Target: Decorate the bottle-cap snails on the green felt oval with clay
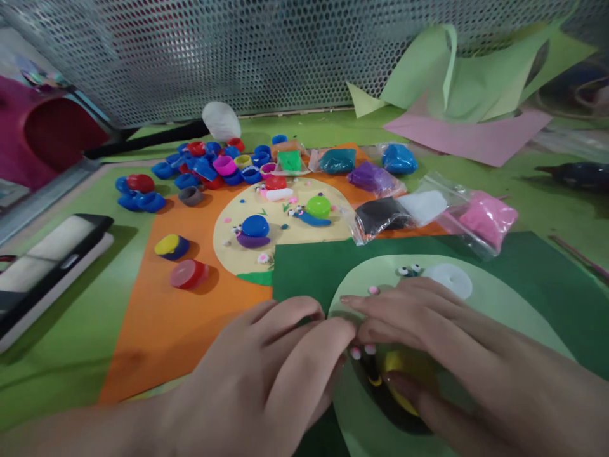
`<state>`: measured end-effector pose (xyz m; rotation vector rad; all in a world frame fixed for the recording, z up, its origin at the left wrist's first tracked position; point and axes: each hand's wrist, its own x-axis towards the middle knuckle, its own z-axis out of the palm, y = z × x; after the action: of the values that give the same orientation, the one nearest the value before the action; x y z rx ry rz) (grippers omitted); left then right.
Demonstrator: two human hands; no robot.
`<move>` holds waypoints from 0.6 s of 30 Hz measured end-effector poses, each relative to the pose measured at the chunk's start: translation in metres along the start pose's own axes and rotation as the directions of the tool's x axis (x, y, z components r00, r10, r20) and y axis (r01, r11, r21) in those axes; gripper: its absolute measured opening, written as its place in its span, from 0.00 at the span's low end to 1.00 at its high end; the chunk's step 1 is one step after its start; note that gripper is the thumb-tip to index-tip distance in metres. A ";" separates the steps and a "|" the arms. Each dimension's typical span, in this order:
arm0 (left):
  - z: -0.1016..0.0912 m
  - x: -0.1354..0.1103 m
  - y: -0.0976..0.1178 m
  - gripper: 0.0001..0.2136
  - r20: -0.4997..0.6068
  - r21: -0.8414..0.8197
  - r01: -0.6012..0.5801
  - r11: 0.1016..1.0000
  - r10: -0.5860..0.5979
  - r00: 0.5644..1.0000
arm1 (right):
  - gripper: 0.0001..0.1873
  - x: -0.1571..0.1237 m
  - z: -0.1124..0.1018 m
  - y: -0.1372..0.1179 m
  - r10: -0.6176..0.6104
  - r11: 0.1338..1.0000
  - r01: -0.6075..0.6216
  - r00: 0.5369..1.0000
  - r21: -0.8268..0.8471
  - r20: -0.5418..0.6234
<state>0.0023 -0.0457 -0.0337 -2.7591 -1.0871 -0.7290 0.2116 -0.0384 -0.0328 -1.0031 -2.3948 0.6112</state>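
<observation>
My left hand (290, 362) is closed, its thumb and finger pressed together at the left edge of a light green paper oval (514, 311). Whatever is in that pinch is hidden. From the right, my right hand (457, 343) reaches over the oval with fingers stretched out, its fingertips meeting the left ones. Its thumb lies near a yellow bottle cap (399, 381) on a dark clay snail body (380, 393) with pink-and-white eyes. Above the hand are a second pair of eyes (410, 271) and a whitish translucent cap (450, 279). A small pink clay ball (373, 290) sits close by.
A cream oval (295, 235) with several cap-and-clay snails lies on orange paper (228, 320). Behind are piled bottle caps (204, 168) and clay bags (380, 216). Dark green paper (304, 273) lies under the light oval. A black-and-white case (52, 266) stands left.
</observation>
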 end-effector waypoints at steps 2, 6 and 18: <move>0.000 0.000 0.000 0.07 -0.016 -0.005 -0.007 1.000 0.006 1.000 | 0.26 -0.001 0.001 0.000 0.015 1.000 -0.015 1.000 0.009 0.009; 0.001 0.001 -0.002 0.10 -0.002 -0.021 0.004 1.000 -0.004 1.000 | 0.28 -0.002 0.002 0.001 0.038 0.999 -0.039 0.998 0.018 0.041; -0.006 -0.001 0.003 0.08 0.022 -0.052 0.057 0.997 -0.056 0.998 | 0.33 -0.007 0.002 0.004 0.097 0.994 -0.105 0.981 0.040 0.171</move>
<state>0.0012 -0.0496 -0.0282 -2.7962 -1.1706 -0.7488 0.2171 -0.0415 -0.0385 -1.0968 -2.4718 0.8175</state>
